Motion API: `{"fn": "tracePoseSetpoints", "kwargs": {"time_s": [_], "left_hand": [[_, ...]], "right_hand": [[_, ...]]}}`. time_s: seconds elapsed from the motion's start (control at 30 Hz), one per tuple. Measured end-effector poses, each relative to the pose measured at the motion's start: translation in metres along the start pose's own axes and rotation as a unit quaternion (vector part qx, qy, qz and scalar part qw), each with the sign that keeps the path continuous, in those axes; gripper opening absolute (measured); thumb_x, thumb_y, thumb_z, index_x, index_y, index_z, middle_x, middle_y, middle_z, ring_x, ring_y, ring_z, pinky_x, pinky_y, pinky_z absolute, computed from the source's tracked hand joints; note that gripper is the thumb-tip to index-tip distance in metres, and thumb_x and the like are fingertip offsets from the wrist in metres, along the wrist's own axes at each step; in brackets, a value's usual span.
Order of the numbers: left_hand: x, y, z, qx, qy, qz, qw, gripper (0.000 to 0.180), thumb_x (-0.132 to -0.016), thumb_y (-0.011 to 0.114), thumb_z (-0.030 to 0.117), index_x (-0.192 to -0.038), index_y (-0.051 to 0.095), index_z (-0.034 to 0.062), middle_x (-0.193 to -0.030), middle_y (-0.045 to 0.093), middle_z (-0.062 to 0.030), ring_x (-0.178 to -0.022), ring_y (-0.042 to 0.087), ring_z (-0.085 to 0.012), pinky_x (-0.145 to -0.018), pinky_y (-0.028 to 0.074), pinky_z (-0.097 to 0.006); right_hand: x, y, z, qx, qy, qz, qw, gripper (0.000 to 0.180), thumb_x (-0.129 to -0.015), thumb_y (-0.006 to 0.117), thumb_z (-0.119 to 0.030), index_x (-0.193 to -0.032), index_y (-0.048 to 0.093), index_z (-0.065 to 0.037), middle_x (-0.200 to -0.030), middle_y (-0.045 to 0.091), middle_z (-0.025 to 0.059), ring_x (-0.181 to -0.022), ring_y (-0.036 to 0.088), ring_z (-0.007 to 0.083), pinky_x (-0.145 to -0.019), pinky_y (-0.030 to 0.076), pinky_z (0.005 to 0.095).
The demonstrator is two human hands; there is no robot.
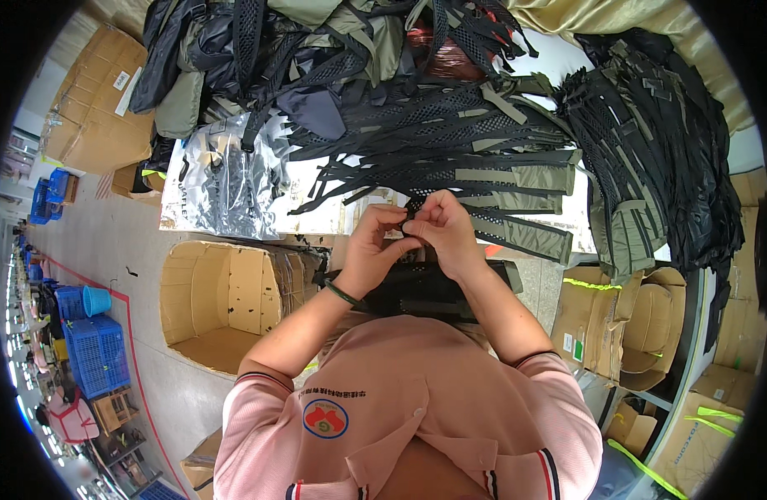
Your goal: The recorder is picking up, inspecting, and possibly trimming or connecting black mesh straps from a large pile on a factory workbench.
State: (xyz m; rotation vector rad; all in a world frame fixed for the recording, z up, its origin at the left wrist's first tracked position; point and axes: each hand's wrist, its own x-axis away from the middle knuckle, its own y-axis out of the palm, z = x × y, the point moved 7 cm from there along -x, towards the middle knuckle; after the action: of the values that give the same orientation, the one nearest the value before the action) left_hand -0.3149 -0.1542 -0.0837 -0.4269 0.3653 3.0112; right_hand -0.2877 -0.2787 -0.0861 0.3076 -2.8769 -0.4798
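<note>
Both my hands meet over the near edge of the table, fingers pinched close together. My left hand (377, 250) is closed on the end of a black mesh strap (413, 205), and my right hand (447, 232) grips the same piece from the other side. Whatever small part lies between the fingertips is mostly hidden. Just beyond, black mesh shoulder straps with olive-green ends (517, 177) lie in overlapping rows. Black material (417, 287) hangs or lies below my hands, in front of my body.
Clear plastic bags (233, 179) lie on the table's left part. Black and olive straps (621, 158) are heaped at the right, with more gear (317, 42) at the back. Open cardboard boxes stand at left (225, 292) and right (621, 321). Blue crates (97, 354) sit farther left.
</note>
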Motion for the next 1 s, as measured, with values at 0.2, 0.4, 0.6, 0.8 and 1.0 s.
{"fn": "tracePoseSetpoints", "kwargs": {"time_s": [0.2, 0.4, 0.6, 0.8, 1.0], "left_hand": [[-0.004, -0.005, 0.006, -0.170, 0.028, -0.050, 0.984, 0.030, -0.072, 0.067, -0.014, -0.094, 0.061, 0.0041, -0.102, 0.051, -0.0086, -0.090, 0.056, -0.0191, -0.076, 0.050, -0.028], [0.002, 0.011, 0.026, -0.253, 0.026, -0.150, 0.955, 0.024, -0.077, 0.062, -0.013, -0.095, 0.057, 0.0031, -0.096, 0.054, -0.0065, -0.090, 0.057, -0.0159, -0.077, 0.050, -0.025], [0.028, -0.020, 0.006, -0.002, -0.112, -0.021, 0.994, 0.018, -0.085, 0.056, -0.011, -0.098, 0.051, 0.0015, -0.090, 0.055, -0.0049, -0.078, 0.059, -0.0115, -0.069, 0.049, -0.023], [0.018, -0.014, 0.016, -0.177, 0.008, -0.076, 0.981, 0.022, -0.080, 0.063, -0.010, -0.097, 0.054, 0.0006, -0.084, 0.056, -0.0062, -0.073, 0.060, -0.0125, -0.066, 0.049, -0.024], [0.044, -0.020, 0.005, 0.004, -0.168, -0.050, 0.985, 0.018, -0.085, 0.057, -0.007, -0.098, 0.054, 0.0048, -0.090, 0.052, -0.0023, -0.081, 0.055, -0.0131, -0.066, 0.047, -0.024]], "right_hand": [[-0.006, 0.002, -0.020, 0.198, -0.027, -0.118, 0.973, 0.012, -0.090, 0.058, -0.010, -0.094, 0.061, 0.001, -0.076, 0.059, -0.0003, -0.069, 0.053, 0.0060, -0.060, 0.045, 0.0213], [-0.013, -0.002, -0.002, 0.215, 0.011, -0.131, 0.968, 0.011, -0.089, 0.060, -0.011, -0.091, 0.064, -0.001, -0.081, 0.060, -0.0019, -0.072, 0.050, 0.0027, -0.063, 0.041, 0.0189], [-0.011, 0.009, -0.012, 0.187, -0.002, -0.151, 0.971, 0.016, -0.090, 0.060, -0.015, -0.093, 0.064, 0.000, -0.075, 0.060, -0.0008, -0.066, 0.051, 0.0035, -0.057, 0.042, 0.0202], [-0.005, 0.022, -0.010, 0.240, 0.038, -0.238, 0.941, 0.014, -0.089, 0.060, -0.012, -0.093, 0.063, 0.001, -0.071, 0.059, 0.0013, -0.058, 0.052, 0.0074, -0.051, 0.043, 0.0223], [-0.015, 0.004, 0.005, 0.220, -0.004, -0.163, 0.962, 0.009, -0.086, 0.061, -0.008, -0.090, 0.062, 0.000, -0.070, 0.058, 0.0010, -0.064, 0.056, 0.0076, -0.055, 0.045, 0.0242]]}}
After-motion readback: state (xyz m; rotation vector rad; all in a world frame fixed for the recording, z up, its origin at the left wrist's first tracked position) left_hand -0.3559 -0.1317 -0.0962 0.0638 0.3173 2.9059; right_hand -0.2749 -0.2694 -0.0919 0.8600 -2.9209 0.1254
